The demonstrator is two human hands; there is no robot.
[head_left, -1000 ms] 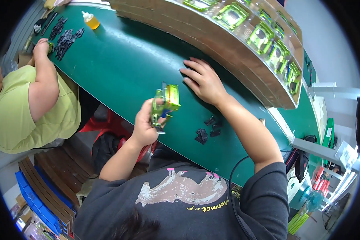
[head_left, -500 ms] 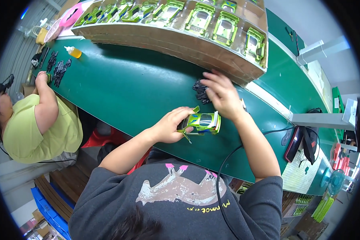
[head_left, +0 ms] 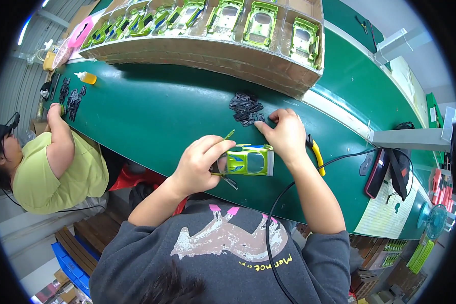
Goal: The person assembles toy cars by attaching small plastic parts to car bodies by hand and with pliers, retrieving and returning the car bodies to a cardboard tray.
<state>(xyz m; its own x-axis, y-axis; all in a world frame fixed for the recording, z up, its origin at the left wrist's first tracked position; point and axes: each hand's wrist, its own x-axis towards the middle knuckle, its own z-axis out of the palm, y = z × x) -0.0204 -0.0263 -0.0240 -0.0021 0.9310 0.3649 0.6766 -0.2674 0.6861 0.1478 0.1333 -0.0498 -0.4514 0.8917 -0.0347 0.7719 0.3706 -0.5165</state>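
A bright green toy car body [head_left: 248, 162] with dark windows is gripped in my left hand [head_left: 197, 161], whose fingers and thumb wrap around one end. A thin green piece sticks out past the fingers on the far side, and a slim strip shows on the near side. My right hand [head_left: 285, 134] is at the right edge of a pile of small black plastic parts [head_left: 245, 107]. Its fingers are bent, with a gap between thumb and forefinger, and the thumb tip reaches the outermost parts. I make out nothing held there.
A cardboard box [head_left: 197, 53] of green car bodies stands along the far side. Yellow-handled pliers [head_left: 317, 156] lie right of my right hand; a black cable [head_left: 334, 158] crosses nearby. A phone [head_left: 377, 175] lies farther right. A co-worker [head_left: 55, 162] sits at left near a yellow bottle [head_left: 87, 78].
My right hand has come down and nearer, its fingers now bent beside the black parts, uncovering more of the pile. The car body has turned in my left hand. The view has shifted.
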